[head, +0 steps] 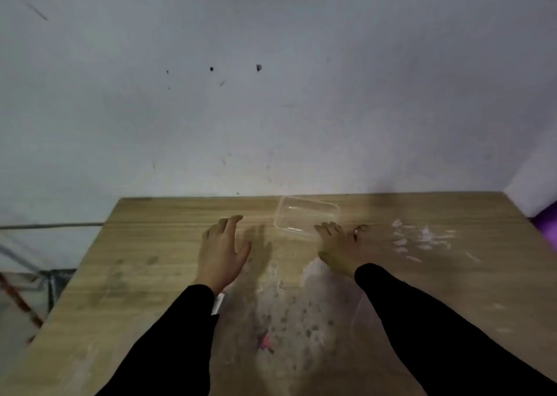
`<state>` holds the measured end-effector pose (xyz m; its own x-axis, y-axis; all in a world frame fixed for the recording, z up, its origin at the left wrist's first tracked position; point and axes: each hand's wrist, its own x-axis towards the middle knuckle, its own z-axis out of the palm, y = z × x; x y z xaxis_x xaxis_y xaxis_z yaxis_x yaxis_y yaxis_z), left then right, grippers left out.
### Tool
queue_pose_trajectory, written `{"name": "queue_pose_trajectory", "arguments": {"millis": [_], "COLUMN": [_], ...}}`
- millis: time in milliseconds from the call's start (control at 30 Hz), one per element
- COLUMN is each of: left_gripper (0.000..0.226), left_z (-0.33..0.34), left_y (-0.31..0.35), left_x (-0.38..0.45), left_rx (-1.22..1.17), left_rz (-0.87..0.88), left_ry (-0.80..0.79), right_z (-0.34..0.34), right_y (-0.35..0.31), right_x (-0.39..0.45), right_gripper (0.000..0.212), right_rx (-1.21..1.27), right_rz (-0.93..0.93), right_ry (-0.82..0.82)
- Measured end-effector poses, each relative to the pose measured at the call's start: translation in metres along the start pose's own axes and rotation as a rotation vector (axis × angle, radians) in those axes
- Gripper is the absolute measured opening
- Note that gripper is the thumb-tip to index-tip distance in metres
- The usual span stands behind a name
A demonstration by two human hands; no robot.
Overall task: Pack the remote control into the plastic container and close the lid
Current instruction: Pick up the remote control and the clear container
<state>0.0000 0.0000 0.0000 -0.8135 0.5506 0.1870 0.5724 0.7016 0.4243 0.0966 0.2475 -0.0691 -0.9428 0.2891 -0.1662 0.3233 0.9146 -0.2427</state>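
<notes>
A clear plastic container (307, 215) lies open near the far edge of the wooden table (144, 263), close to the wall. My right hand (339, 248) is spread flat just in front of it, fingertips at its near rim; whether they touch is blurred. My left hand (224, 251) hovers open to the left of the container, holding nothing. A small pale grey object (219, 302), possibly the remote control, pokes out from under my left wrist, mostly hidden by the sleeve. A faint clear sheet (357, 311), perhaps the lid, shows beside my right forearm.
The wall rises straight behind the table. White scuffs (422, 239) mark the right part of the tabletop and a small dark curled item (360, 230) lies beside my right hand. A purple object (547, 224) sits past the right edge. The table's left edge drops to the floor.
</notes>
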Motion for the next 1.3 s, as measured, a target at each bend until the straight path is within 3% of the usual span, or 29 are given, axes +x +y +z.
{"name": "queue_pose_trajectory", "arguments": {"millis": [133,333,500,667,833,933,1033,1133,1233,1300], "left_gripper": [0.048,0.043,0.039,0.031,0.023,0.025,0.026,0.044,0.053,0.047], "left_z": [0.02,0.046,0.061,0.068,0.07,0.069,0.061,0.052,0.044,0.042], "left_y": [-0.003,-0.009,-0.007,-0.003,0.004,0.009,0.004,-0.017,-0.042,-0.055], "left_x": [-0.022,-0.053,-0.075,-0.104,-0.131,-0.144,-0.152,-0.15,-0.144,-0.144], "left_rx": [-0.11,-0.251,-0.368,-0.377,-0.373,-0.386,-0.264,0.05,0.132,0.129], "left_rz": [-0.079,-0.198,-0.312,-0.433,-0.389,-0.386,-0.305,-0.281,-0.436,-0.49], "left_ry": [-0.01,-0.041,-0.078,-0.14,-0.176,-0.208,-0.126,-0.016,-0.13,-0.218], "right_z": [0.008,0.026,0.046,0.06,0.071,0.089,0.102,0.105,0.108,0.11], "right_y": [0.001,0.0,-0.019,-0.039,-0.054,-0.053,-0.051,-0.05,-0.047,-0.047], "right_x": [0.012,-0.008,-0.074,-0.152,-0.2,-0.211,-0.211,-0.206,-0.207,-0.209], "right_gripper": [0.051,0.052,0.035,0.037,0.047,0.038,0.029,0.036,0.048,0.059], "right_rx": [0.012,0.056,0.209,0.303,0.181,0.257,0.371,0.403,0.453,0.539], "right_rz": [-0.004,-0.064,-0.1,-0.143,-0.176,-0.096,0.098,0.204,0.218,0.246], "right_ry": [-0.001,0.082,0.065,0.111,0.203,0.241,0.324,0.341,0.334,0.339]}}
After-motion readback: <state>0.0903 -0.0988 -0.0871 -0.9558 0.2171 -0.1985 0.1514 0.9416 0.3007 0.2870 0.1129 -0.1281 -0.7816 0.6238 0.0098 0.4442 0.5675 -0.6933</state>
